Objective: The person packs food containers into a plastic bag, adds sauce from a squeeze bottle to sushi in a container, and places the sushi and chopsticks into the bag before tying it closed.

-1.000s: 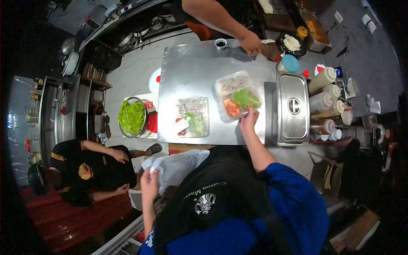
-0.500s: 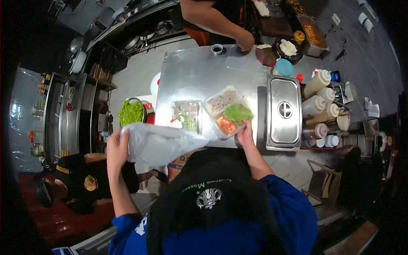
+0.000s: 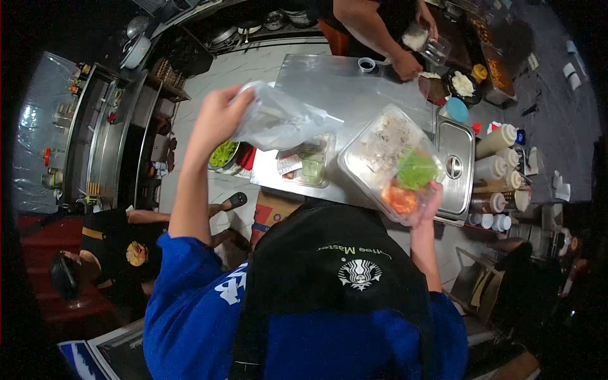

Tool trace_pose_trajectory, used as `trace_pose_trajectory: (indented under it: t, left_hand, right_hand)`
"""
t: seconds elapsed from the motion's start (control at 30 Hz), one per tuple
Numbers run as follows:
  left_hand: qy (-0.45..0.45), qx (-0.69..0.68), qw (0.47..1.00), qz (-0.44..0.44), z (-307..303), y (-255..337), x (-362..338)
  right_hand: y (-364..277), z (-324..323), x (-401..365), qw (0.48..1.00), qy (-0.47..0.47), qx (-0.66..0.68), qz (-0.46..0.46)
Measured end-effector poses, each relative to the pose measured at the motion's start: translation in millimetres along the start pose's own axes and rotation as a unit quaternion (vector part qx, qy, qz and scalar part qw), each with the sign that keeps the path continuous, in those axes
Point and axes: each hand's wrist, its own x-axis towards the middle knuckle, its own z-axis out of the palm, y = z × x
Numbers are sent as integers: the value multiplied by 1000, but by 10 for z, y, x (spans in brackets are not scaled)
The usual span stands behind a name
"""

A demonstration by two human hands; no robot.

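My left hand (image 3: 221, 117) is closed on the top of a clear plastic bag (image 3: 278, 120), which hangs crumpled and slanted to the right. In my right hand (image 3: 427, 206) is a clear food container (image 3: 361, 170), held by its near right corner and raised above the steel table. Inside it lie speckled rice (image 3: 386, 145), a green lettuce leaf (image 3: 417, 170) and a red-orange food (image 3: 400, 200). A second clear container (image 3: 315, 179) stands on the table below the bag, with what looks like a packet and something green in it.
The steel table (image 3: 304, 82) carries a small cup of dark liquid (image 3: 367, 64). To the right are a lidded steel pan (image 3: 457, 139) and several sauce bottles (image 3: 497, 139). Across the table a co-worker's hand (image 3: 405, 65) works. Left stands a bowl of lettuce (image 3: 223, 154); another person (image 3: 111, 253) is beyond.
My right hand has lifted the food container, bringing it closer and to the right. My left hand has moved up and right with the bag. The co-worker's second hand now shows with a clear container.
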Motion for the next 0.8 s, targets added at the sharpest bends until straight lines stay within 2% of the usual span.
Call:
trace_pose_trajectory:
  t: [0.03,0.1,0.2,0.3,0.33,0.4,0.5,0.6,0.63,0.73,0.8]
  left_hand:
    - [-16,-10,1000,-12,90,43,67]
    - [-56,-34,997,-30,330,194,195]
    - [-129,-54,984,109,727,553,295]
    - [-326,35,914,239,997,935,288]
    - [-311,116,897,293,1073,1076,196]
    - [-268,170,903,288,1233,1202,-31]
    - [-281,111,925,230,1172,1107,-304]
    - [-283,96,937,179,1102,1028,-605]
    - [-314,115,929,161,1143,1042,-681]
    - [-301,47,919,250,1441,1240,-707]
    - [-236,32,926,294,1774,1479,-388]
  right_hand:
    - [-119,110,-111,999,-45,12,18]
    - [-293,470,-285,998,-45,16,34]
    - [-332,748,-338,994,-90,20,57]
    - [-269,929,-271,990,-128,2,63]
    - [-261,954,-223,988,-138,-8,62]
    - [-193,851,-128,994,-106,-30,20]
    - [-94,724,-59,997,-69,-8,-44]
    - [-47,585,-85,994,-86,45,-52]
    - [-42,652,-151,994,-74,56,-63]
    - [39,504,-144,990,-64,-7,-122]
    - [143,483,-162,993,-22,10,-112]
